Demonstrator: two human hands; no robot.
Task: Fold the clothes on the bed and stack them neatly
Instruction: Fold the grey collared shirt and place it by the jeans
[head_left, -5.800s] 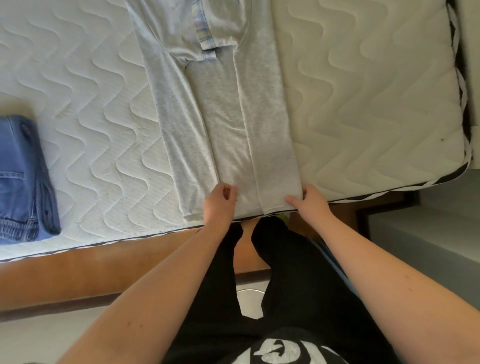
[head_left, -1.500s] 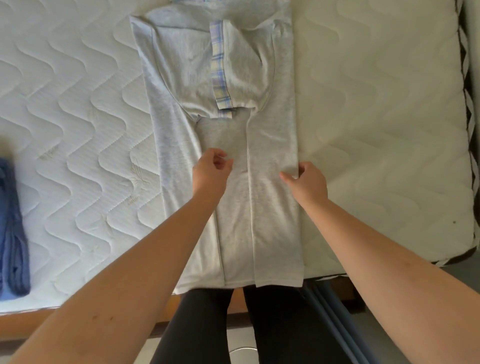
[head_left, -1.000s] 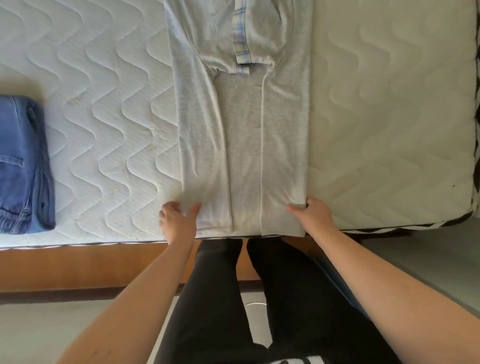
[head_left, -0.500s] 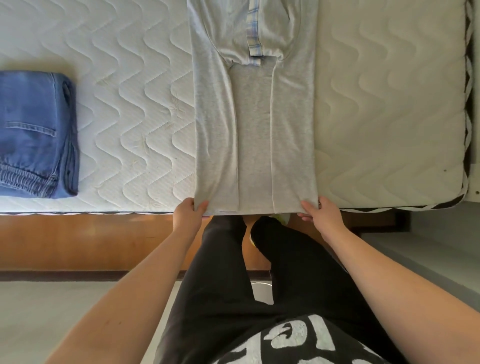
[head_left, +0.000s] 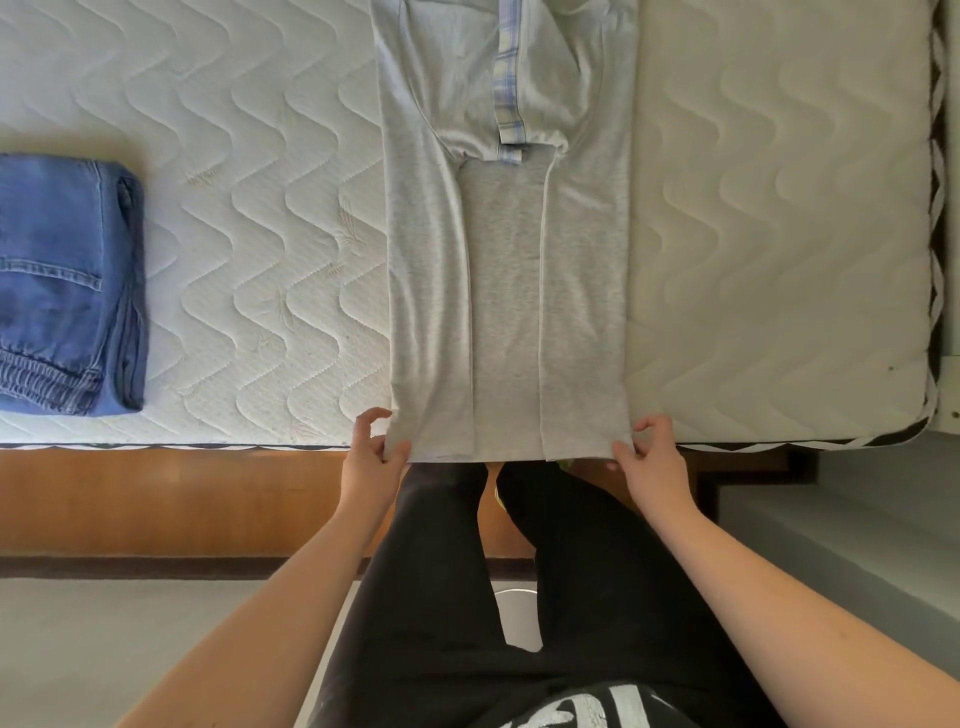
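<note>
A light grey shirt (head_left: 506, 291) lies flat on the white quilted mattress (head_left: 249, 249), both sides folded inward into a long strip, with a plaid-lined collar at the far end. Its hem lies at the near edge of the bed. My left hand (head_left: 371, 457) pinches the hem's left corner. My right hand (head_left: 649, 457) pinches the hem's right corner. A folded pair of blue jeans (head_left: 62, 286) sits at the left on the mattress.
The wooden bed frame (head_left: 166, 499) runs along the near side of the mattress. My black-clad legs stand against it. A grey floor lies below, and the mattress's right edge ends near a grey surface (head_left: 883, 519).
My hands slid from the shirt's middle down to its hem, then moved out to the two bottom corners and took hold of them. The shirt lies as before.
</note>
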